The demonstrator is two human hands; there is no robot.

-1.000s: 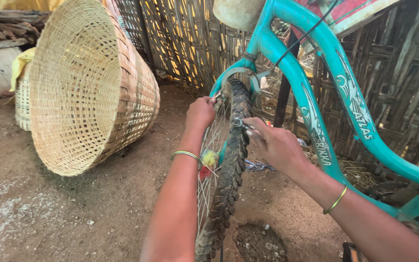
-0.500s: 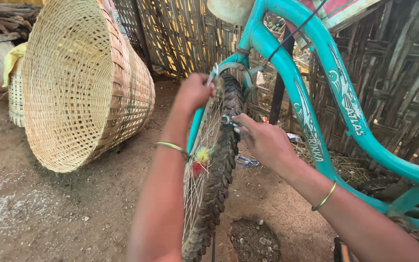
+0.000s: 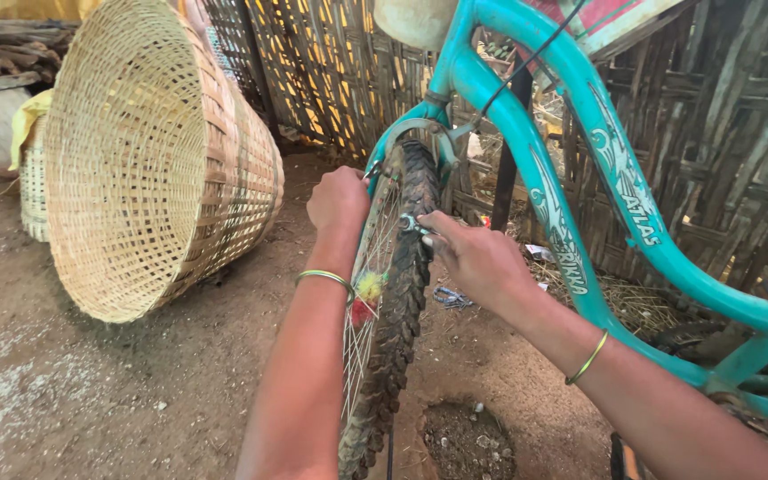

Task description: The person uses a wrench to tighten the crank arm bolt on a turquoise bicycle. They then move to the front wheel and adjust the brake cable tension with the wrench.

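The knobbly black front tyre (image 3: 399,311) of the teal bicycle is steadied by the fisted left hand (image 3: 337,200), while a small metal brake part (image 3: 409,223) is pinched by the right hand (image 3: 477,258).

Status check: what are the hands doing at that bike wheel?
Left hand gripping wheel rim. Right hand holds small metal tool at tyre. Basket lies apart, not in the way.

The front wheel (image 3: 393,311) of the teal bicycle (image 3: 580,178) is being gripped at the rim by the left hand (image 3: 338,203); a small metal tool (image 3: 411,223) is being held against the tyre by the right hand (image 3: 482,262).
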